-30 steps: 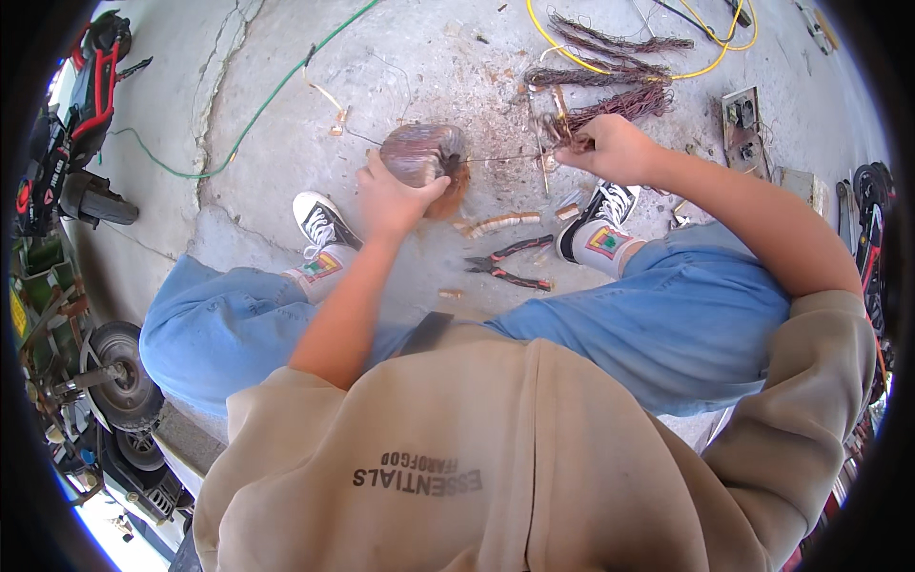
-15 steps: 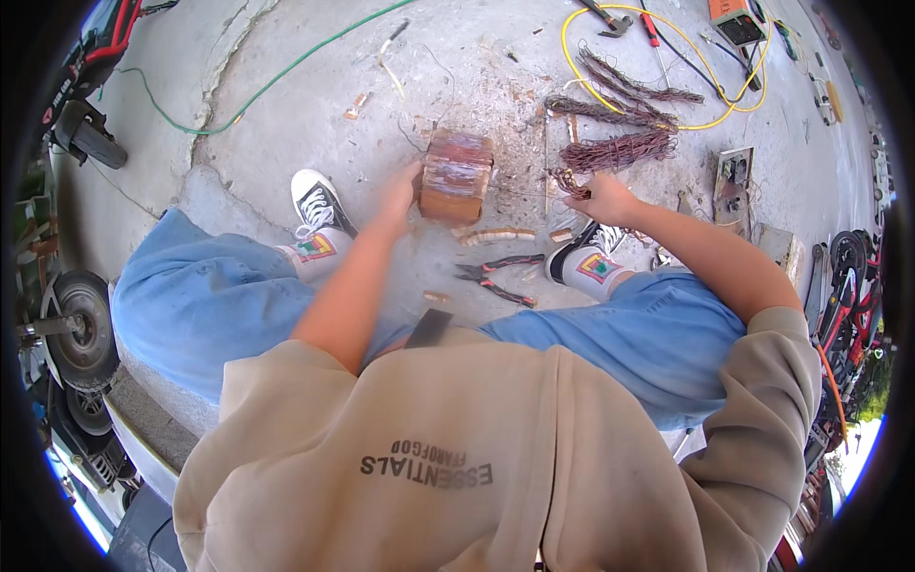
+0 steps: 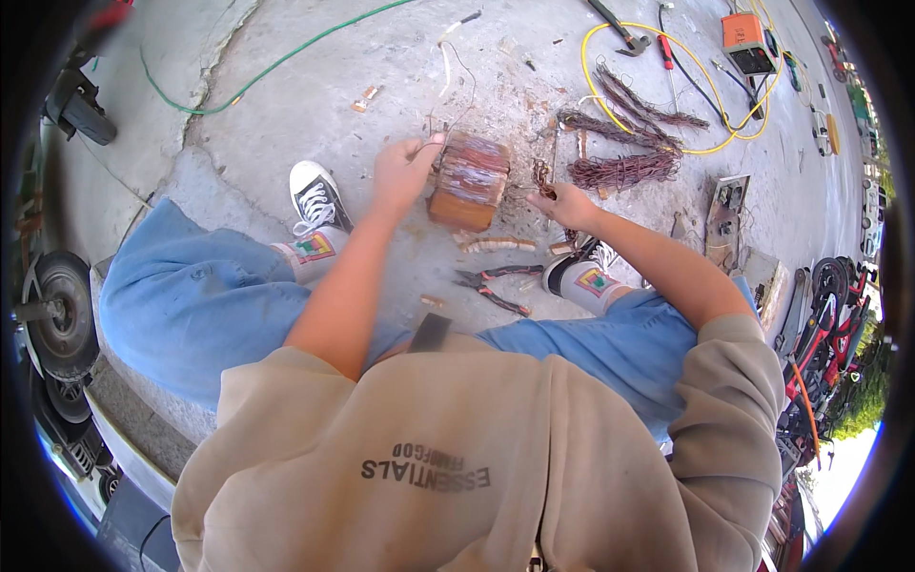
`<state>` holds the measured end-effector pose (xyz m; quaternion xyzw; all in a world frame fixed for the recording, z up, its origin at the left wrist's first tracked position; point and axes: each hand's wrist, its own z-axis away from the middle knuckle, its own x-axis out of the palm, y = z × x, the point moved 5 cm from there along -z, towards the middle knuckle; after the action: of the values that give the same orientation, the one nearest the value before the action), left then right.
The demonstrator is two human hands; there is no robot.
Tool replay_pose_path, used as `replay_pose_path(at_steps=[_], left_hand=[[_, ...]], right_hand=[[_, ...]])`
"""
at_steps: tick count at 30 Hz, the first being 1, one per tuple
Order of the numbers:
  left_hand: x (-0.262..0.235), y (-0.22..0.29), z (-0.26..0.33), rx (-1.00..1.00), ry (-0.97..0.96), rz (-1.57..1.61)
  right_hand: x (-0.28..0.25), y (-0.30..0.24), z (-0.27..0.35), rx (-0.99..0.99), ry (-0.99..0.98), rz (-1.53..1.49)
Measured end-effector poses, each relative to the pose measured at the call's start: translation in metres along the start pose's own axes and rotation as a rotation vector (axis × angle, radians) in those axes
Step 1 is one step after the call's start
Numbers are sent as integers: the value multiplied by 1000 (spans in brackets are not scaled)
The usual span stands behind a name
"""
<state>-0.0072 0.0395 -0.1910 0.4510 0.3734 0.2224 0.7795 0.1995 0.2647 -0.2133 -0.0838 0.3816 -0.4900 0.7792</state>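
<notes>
A block-shaped copper coil (image 3: 474, 172), reddish brown with pale streaks and an orange-brown near face, stands on the concrete between my feet. At its upper left corner, my left hand (image 3: 402, 173) pinches a thin loose wire (image 3: 471, 95) that loops up beyond the coil. To the coil's right, my right hand (image 3: 569, 206) is closed around a small bundle of copper wire (image 3: 542, 177), part of which hangs below the fingers. Pliers (image 3: 498, 285) with black and red handles lie nearer to me, beside my right shoe.
Stripped wire bundles (image 3: 624, 170) lie at the right, inside a yellow cable (image 3: 591, 71). Beyond are a hammer (image 3: 624, 33), a red-handled screwdriver (image 3: 665, 52) and an orange box-shaped device (image 3: 748, 43). Paper-like scraps (image 3: 498, 245) litter the floor. A green hose (image 3: 286, 62) crosses the far left.
My left hand has moved from the coil's left side up to its corner and now pinches the thin wire. My right hand has shifted left toward the coil with its wire bundle.
</notes>
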Motion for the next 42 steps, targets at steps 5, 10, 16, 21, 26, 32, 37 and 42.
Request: replay_pose_path(at_steps=[5, 10, 16, 21, 26, 32, 37, 42], left_hand=[[-1, -22, -11, 3, 0, 84], [20, -30, 8, -417, -76, 617], [11, 25, 27, 171, 215, -33], [127, 49, 103, -268, -569, -43], [148, 64, 100, -388, -397, 813], [161, 36, 98, -490, -403, 861], [154, 26, 91, -574, -394, 892], [159, 20, 102, -744, -298, 930]], right_hand=[[10, -12, -5, -8, -46, 40], [20, -7, 5, 8, -319, -205], [-7, -9, 49, 80, -389, -634], [-18, -9, 70, 50, -292, -384], [17, -16, 77, 88, -297, -564], [29, -15, 83, 163, -425, -88], [31, -29, 81, 181, -464, -147], [4, -22, 90, -22, -366, -321]])
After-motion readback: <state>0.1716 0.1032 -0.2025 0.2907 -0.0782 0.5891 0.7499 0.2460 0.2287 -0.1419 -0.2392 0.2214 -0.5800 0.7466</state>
